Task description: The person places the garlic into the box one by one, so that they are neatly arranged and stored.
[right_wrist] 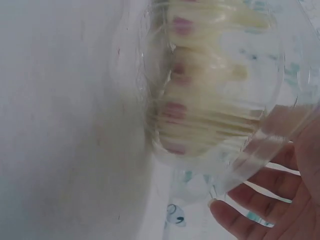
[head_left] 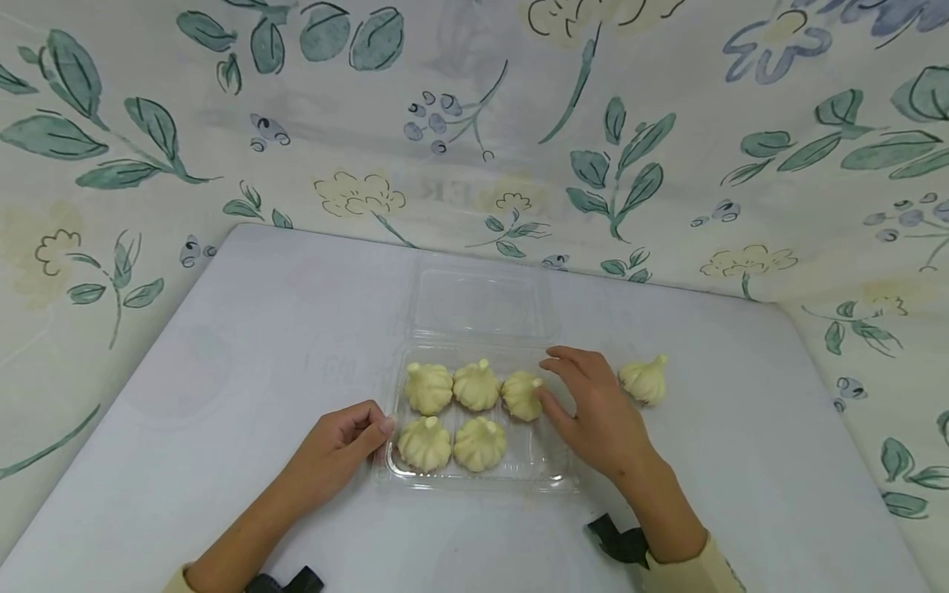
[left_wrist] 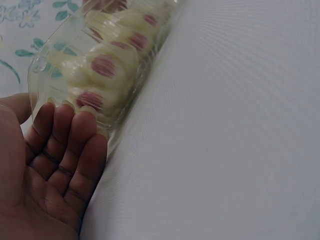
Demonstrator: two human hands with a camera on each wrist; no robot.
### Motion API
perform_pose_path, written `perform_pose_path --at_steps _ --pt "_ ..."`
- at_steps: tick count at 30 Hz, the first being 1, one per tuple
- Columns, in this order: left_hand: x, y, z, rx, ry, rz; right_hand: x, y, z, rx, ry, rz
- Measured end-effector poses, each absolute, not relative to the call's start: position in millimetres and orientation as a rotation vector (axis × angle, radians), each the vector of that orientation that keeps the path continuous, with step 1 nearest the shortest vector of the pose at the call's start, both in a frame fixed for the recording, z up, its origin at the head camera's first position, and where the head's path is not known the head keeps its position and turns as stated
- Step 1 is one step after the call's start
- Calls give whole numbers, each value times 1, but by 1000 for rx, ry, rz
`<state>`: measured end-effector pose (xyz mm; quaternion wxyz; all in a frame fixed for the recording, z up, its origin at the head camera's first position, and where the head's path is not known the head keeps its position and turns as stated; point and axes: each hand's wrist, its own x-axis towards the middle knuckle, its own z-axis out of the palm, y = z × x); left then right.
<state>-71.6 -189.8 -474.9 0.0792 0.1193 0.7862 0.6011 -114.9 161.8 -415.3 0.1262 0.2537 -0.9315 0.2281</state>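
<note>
A clear plastic clamshell box (head_left: 537, 449) lies on the white table with its lid (head_left: 478, 301) folded back. Inside sit several pale yellow garlic bulbs (head_left: 428, 389), three in the far row and two in the near row; pink patches mark their sides in the wrist views. My left hand (head_left: 344, 445) pinches the box's left rim between thumb and fingers (left_wrist: 65, 140). At the right end of the far row, my right thumb is at a garlic bulb (head_left: 522, 397), while the other fingers (right_wrist: 265, 205) are loosely extended by the right wall. Another garlic bulb (head_left: 643, 380) lies outside, right of that hand.
The white table (head_left: 259, 354) meets a floral-patterned cloth (head_left: 474, 123) at its far edge and sides. Black straps (head_left: 619, 542) hang near both wrists. Bare box floor (head_left: 526, 436) shows at the near right.
</note>
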Motion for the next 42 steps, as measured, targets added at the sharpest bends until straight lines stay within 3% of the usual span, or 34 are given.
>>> perform_pose_path --at_steps 16,31,42 --pt "-71 -190 -475 367 2332 1811 -120 179 -405 617 -2781 626" --pt "-72 -190 -475 375 2352 1806 -126 227 -375 264 -2834 601" --pt "-72 -190 -474 365 2365 1788 -131 252 -375 29 -3072 586"
